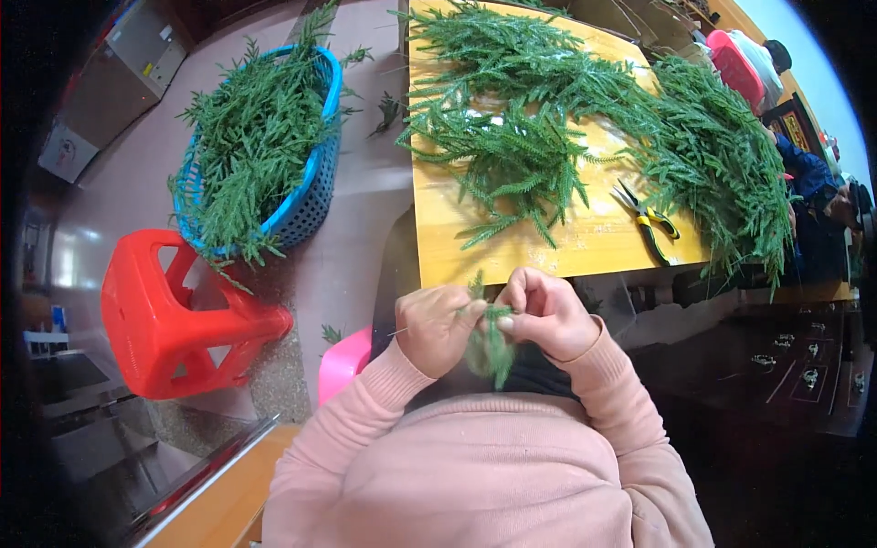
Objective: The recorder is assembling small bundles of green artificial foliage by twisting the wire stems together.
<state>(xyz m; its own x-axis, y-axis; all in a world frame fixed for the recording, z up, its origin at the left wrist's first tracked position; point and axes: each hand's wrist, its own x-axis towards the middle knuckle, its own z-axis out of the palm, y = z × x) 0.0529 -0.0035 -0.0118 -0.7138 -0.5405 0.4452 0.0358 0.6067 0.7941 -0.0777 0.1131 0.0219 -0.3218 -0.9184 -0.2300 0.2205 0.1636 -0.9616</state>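
Note:
Near my lap, just off the table's front edge, my left hand [435,331] and my right hand [552,318] are close together. Both pinch one small green artificial pine sprig [495,352] between thumbs and fingers. The sprig's lower needles hang between my hands and look blurred. A thin wire-like stem sticks out beside my left wrist. On the yellow wooden table [457,260] ahead lie loose pine sprigs [521,164]. Pliers [647,224] with yellow-and-black handles rest to their right, jaws parted.
A long heap of pine greenery [717,164] covers the table's right side. On the floor at the left stand a blue plastic basket [320,173] full of branches and a red plastic stool [146,320]. A pink plastic thing [344,363] shows beside my left forearm. Another person's dark sleeve [808,178] appears far right.

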